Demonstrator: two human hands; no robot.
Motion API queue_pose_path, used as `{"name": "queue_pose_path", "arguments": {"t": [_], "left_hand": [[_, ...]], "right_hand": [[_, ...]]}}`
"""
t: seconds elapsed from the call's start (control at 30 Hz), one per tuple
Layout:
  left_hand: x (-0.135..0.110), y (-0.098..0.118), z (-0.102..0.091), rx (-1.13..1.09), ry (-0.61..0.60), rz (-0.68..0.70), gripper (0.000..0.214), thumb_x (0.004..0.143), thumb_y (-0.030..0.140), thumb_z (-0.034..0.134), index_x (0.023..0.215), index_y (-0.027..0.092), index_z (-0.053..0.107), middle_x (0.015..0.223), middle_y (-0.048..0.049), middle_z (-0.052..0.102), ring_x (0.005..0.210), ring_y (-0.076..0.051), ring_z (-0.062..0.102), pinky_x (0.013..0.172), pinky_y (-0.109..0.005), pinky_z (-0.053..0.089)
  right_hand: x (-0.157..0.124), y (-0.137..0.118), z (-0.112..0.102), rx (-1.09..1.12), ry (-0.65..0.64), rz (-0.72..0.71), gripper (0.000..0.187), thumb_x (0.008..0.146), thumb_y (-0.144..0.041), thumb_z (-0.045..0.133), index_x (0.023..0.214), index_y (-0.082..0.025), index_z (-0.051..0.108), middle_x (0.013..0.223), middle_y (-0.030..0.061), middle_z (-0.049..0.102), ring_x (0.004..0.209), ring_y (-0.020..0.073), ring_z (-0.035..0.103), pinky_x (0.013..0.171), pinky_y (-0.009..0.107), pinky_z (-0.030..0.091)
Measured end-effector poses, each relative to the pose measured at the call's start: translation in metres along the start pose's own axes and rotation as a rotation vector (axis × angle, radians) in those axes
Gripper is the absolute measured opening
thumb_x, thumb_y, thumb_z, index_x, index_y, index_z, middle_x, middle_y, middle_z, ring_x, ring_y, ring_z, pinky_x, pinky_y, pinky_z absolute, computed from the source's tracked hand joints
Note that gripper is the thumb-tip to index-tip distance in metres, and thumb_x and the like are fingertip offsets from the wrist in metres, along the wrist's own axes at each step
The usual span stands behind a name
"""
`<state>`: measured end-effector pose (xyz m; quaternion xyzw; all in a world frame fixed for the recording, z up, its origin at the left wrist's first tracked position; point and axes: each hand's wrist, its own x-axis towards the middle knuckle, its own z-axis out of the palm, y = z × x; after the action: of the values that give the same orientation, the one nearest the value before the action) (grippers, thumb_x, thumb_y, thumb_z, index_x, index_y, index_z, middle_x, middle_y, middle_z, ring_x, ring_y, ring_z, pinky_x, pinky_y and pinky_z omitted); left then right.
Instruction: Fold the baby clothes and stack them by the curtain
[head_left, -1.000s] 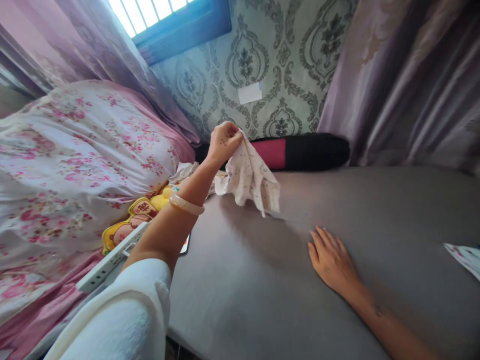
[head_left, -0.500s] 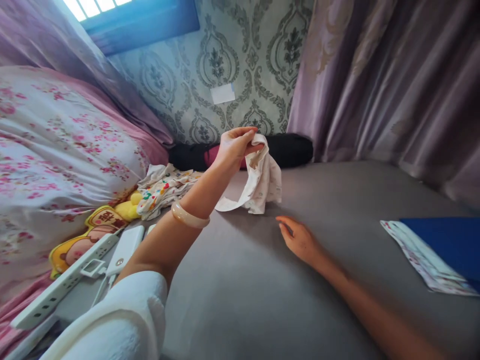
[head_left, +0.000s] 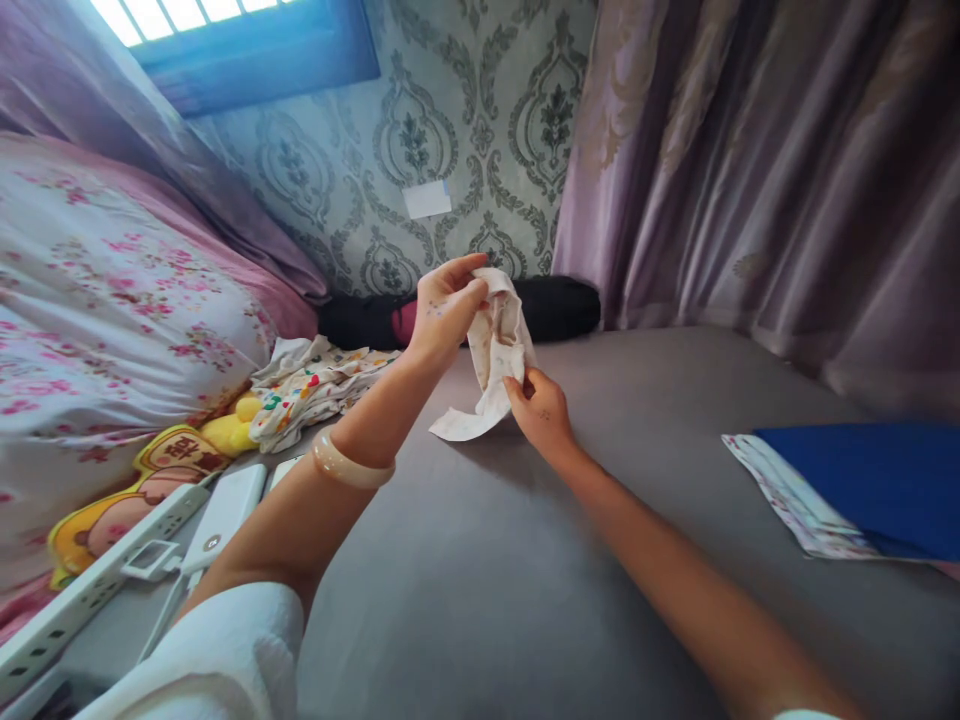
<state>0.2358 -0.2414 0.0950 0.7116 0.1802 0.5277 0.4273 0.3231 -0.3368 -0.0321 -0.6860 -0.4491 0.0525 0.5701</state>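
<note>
A small white garment (head_left: 501, 355) with a faint print hangs above the grey bed sheet (head_left: 450, 560). My left hand (head_left: 448, 308) pinches its upper edge between thumb and fingers, and the wrist wears a pale bangle. Lower down on its right side, my right hand (head_left: 541, 410) grips the cloth between thumb and fingers. A white strip of the garment droops to the left, close to the sheet. What kind of garment it is I cannot tell.
At left lie a rumpled heap of printed clothes (head_left: 322, 385), a yellow plush toy (head_left: 105, 525), a white power strip (head_left: 97, 590) and a white power bank (head_left: 225, 515). Folded blue cloth (head_left: 862, 485) sits at right. A black bundle (head_left: 562, 308) lies along the wall.
My right hand has moved up and left from below the garment and taken hold of its side. My left hand keeps its hold on the top. The view has shifted slightly.
</note>
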Motion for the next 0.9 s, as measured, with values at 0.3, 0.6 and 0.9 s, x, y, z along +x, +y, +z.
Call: {"name": "queue_pose_path", "arguments": {"t": [0.3,0.6,0.9], "left_hand": [[0.002,-0.031,-0.062,0.369,0.063,0.189,0.047,0.072,0.012,0.049,0.115,0.017,0.066,0.092,-0.0039,0.071,0.083,-0.017,0.066,0.079,-0.03,0.053],[-0.029,-0.035,-0.065,0.636,0.018,0.138,0.021,0.076,0.019,0.058,0.091,0.02,0.073,0.078,-0.0023,0.064,0.077,-0.017,0.06,0.081,-0.032,0.05],[-0.068,-0.04,-0.052,0.066,-0.193,-0.348,0.035,0.065,0.049,0.075,0.077,0.017,0.066,0.088,-0.0049,0.058,0.074,-0.016,0.057,0.052,-0.027,0.055]], "right_hand": [[0.028,0.006,-0.041,0.326,-0.135,-0.046,0.029,0.078,-0.038,0.061,0.096,-0.017,0.068,0.093,0.0061,0.073,0.082,0.0186,0.066,0.077,0.032,0.051],[0.053,-0.031,-0.107,0.035,-0.163,-0.154,0.024,0.085,-0.038,0.055,0.089,-0.019,0.069,0.079,0.0033,0.069,0.079,0.0187,0.063,0.072,0.032,0.052],[0.05,-0.08,-0.161,-0.18,-0.345,-0.232,0.031,0.08,-0.051,0.067,0.075,-0.021,0.072,0.063,0.0001,0.066,0.059,0.0145,0.061,0.056,0.027,0.049]]}}
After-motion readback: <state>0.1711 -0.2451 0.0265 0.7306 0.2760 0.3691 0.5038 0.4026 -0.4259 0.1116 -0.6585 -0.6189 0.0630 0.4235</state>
